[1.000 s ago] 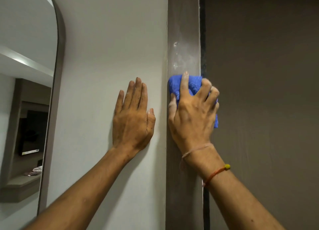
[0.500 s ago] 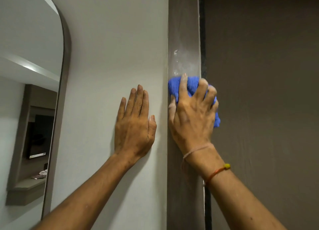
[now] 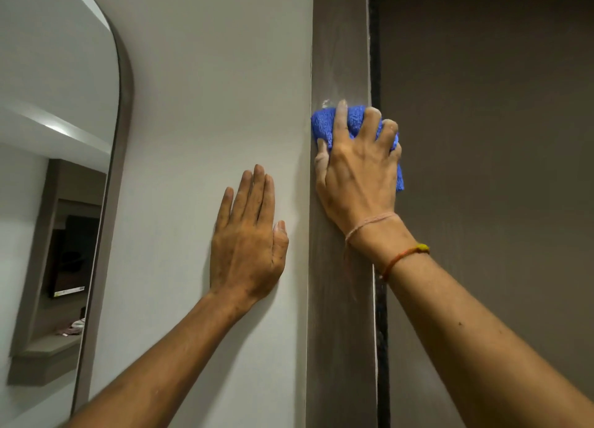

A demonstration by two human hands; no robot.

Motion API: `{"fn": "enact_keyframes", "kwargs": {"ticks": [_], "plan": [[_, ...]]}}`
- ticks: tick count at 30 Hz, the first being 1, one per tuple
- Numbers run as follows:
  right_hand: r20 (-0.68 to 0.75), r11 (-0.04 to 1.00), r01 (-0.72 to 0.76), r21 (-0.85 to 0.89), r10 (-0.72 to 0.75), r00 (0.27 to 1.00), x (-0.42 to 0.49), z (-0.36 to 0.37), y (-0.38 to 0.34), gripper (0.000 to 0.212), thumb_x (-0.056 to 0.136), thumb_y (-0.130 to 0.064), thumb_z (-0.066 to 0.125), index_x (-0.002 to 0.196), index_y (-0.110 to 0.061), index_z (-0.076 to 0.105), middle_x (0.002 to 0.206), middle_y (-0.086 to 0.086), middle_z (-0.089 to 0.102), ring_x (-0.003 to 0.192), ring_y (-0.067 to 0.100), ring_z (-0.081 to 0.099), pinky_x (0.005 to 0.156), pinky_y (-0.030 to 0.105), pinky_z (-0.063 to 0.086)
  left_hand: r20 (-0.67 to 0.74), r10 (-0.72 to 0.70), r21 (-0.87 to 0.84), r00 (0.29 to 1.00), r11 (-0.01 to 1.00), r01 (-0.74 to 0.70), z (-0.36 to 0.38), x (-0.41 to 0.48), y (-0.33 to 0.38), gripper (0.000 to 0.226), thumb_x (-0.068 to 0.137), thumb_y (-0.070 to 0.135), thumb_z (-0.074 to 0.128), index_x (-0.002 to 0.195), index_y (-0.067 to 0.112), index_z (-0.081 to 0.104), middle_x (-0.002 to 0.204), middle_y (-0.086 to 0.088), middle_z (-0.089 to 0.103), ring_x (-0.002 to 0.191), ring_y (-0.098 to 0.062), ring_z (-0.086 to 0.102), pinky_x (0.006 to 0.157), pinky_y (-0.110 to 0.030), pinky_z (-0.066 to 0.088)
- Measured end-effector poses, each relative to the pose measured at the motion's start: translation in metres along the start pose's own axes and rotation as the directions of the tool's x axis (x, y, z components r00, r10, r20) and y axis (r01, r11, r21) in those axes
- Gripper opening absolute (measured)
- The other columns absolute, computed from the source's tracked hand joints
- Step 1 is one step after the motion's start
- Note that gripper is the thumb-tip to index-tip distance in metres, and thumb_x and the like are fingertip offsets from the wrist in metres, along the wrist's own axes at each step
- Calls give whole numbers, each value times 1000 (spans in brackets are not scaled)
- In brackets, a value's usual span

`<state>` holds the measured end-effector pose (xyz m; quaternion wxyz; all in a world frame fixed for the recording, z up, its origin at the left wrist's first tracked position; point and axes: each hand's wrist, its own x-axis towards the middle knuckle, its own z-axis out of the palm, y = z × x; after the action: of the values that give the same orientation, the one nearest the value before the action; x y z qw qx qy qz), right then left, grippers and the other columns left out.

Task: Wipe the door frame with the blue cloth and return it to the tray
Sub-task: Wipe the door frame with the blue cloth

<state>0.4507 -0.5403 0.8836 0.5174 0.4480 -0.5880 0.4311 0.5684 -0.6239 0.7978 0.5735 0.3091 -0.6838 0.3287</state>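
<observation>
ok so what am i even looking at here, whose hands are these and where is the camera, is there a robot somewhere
There is no robot here. A person is working with two bare hands, and the single camera sits on their head, looking forward, so you see the arms reaching away from you.

The right hand has a grip on a blue cloth and presses it against the brown door frame, the upright strip in the middle. Just above the cloth there are pale smudges on the frame. The left hand holds nothing: it lies flat and open against the light wall beside the frame.

At the far left is a tall arched mirror reflecting a room. To the right of the frame is a plain brown surface, probably the door. No tray is in view.
</observation>
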Motion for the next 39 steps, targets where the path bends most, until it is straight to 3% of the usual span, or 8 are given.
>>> {"fn": "enact_keyframes", "kwargs": {"ticks": [7,15,18,22,26,33,39], "plan": [[45,999,-45,28,44,998,-60,3,10,59,93,-36,37,145,-12,23,138,24,34,122,41,35,96,54,39,-6,3,-2,1000,1000,-3,-1,0,1,63,89,30,23,145,3,14,155,-15,14,144,-25,9,118,-47,15],[-22,998,-52,23,52,998,28,-4,5,57,95,-36,35,145,-12,21,138,25,29,121,42,31,99,56,35,-6,7,0,1000,1000,-7,-1,0,-1,63,89,31,24,145,4,15,155,-14,14,144,-26,10,117,-46,17],[-50,996,-58,63,62,997,6,4,4,61,94,-39,37,146,-14,17,142,25,27,126,41,29,103,55,33,-10,9,-2,1000,1000,-9,1,0,-2,63,89,31,25,145,4,15,155,-14,15,144,-25,10,117,-46,16],[-65,998,-42,52,46,997,-29,13,0,66,93,-49,32,147,-16,14,154,26,13,140,45,13,112,61,11,-14,10,-1,1000,1000,-10,2,1,-1,63,89,31,24,145,4,15,155,-14,14,144,-26,10,117,-46,16],[-72,998,66,-7,-66,995,13,12,-4,69,92,-54,30,148,-19,11,157,21,3,142,44,-2,111,63,-5,-17,11,-20,1000,1000,-12,2,0,-1,61,90,31,24,145,4,16,154,-15,15,143,-26,10,117,-46,16],[-65,999,33,28,-31,997,33,14,-19,65,94,-48,30,148,-17,11,158,17,7,143,42,0,111,65,7,3,15,0,1000,1000,-15,1,4,-3,63,90,31,22,145,4,13,156,-14,12,144,-24,5,118,-44,12],[-32,997,48,53,-47,998,-15,15,-18,67,93,-49,32,147,-16,10,158,17,5,143,42,-2,111,64,6,-11,3,-25,1000,1000,-3,2,15,0,60,94,30,25,145,6,5,156,-14,5,144,-23,-1,119,-43,6]]}}
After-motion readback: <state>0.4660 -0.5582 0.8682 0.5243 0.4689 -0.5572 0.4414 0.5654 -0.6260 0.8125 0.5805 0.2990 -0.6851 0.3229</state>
